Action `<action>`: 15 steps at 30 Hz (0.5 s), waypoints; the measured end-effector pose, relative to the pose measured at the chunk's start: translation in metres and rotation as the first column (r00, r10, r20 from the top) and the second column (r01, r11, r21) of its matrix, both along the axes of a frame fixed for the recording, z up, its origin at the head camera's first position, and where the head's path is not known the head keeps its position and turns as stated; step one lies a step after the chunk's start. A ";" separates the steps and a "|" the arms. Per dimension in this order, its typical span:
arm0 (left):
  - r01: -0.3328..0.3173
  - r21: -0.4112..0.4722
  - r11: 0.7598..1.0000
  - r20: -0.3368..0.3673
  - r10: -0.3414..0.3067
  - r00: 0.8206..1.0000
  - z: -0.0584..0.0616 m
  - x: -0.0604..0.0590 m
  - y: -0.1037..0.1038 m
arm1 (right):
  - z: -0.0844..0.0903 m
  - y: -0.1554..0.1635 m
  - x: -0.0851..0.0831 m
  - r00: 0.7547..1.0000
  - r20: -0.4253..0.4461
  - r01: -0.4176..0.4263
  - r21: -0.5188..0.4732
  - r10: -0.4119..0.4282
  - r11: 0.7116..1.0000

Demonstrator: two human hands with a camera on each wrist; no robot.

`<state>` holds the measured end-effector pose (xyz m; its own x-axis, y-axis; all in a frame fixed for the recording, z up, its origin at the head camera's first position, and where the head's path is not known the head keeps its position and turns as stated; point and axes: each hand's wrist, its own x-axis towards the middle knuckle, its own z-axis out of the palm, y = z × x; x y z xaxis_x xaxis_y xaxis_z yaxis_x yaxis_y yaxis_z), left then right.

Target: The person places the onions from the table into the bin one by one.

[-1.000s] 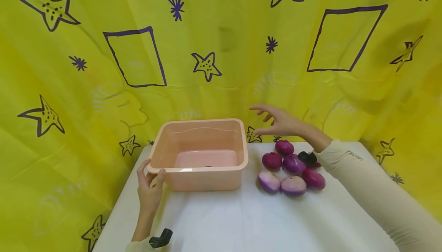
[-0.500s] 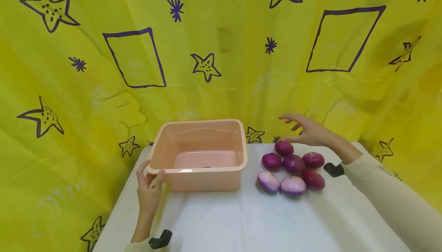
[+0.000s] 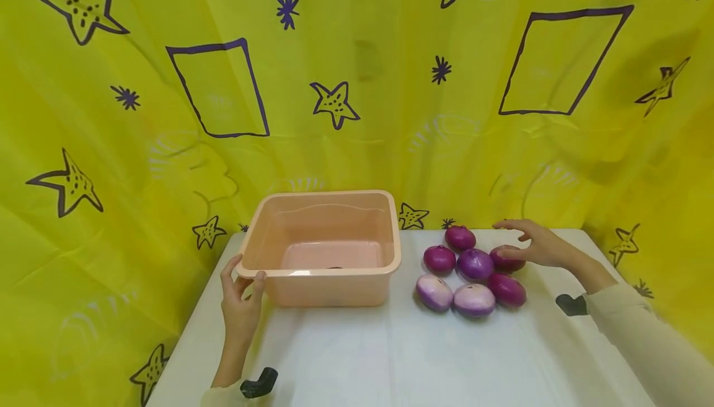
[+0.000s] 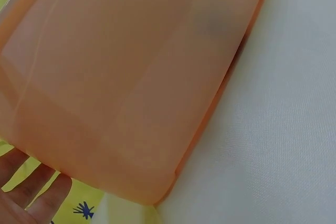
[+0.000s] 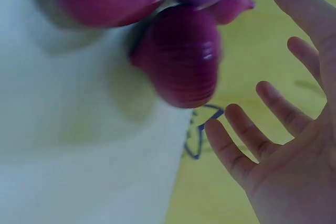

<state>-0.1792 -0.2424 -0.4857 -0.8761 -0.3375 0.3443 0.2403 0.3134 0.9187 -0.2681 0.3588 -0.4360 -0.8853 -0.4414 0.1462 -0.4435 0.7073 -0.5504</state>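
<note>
At the front left corner of the peach plastic basin (image 3: 334,289), my left hand (image 3: 241,308) holds the rim, thumb on the front and fingers along the left side. In the left wrist view, fingertips (image 4: 55,198) show beside the basin wall (image 4: 131,87). My right hand (image 3: 543,247) hovers at the back right red onion (image 3: 506,263), fingers spread and partly covering it. The right wrist view has this onion (image 5: 181,59) apart from the spread fingers of the right hand (image 5: 294,166). Several other onions lie beside it, including a purple one (image 3: 475,264).
Two paler onions, one of them at the front (image 3: 474,300), lie nearest the person. The white table (image 3: 357,357) runs back to a yellow curtain (image 3: 357,159) with drawn stars. Black wrist pieces sit on both sleeves.
My right hand has moved right and down, from near the basin's right side to the back right onion. The left hand has stayed at the basin corner.
</note>
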 end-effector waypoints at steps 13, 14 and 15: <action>-0.004 -0.015 1.000 0.025 0.004 1.000 0.001 0.001 0.000 | -0.031 0.020 0.002 0.972 0.232 0.029 -0.006 -0.027 1.000; -0.004 -0.017 1.000 0.027 0.005 1.000 0.000 0.000 0.000 | -0.032 0.020 0.002 0.973 0.230 0.027 0.000 -0.026 1.000; -0.005 -0.019 1.000 0.029 0.005 1.000 0.000 0.001 0.000 | -0.034 0.021 0.002 0.974 0.224 0.022 0.008 -0.023 1.000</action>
<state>-0.1787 -0.2427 -0.4856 -0.8841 -0.3357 0.3251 0.2122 0.3315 0.9193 -0.2659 0.3794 -0.4695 -0.9051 -0.4210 -0.0589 -0.2935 0.7190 -0.6300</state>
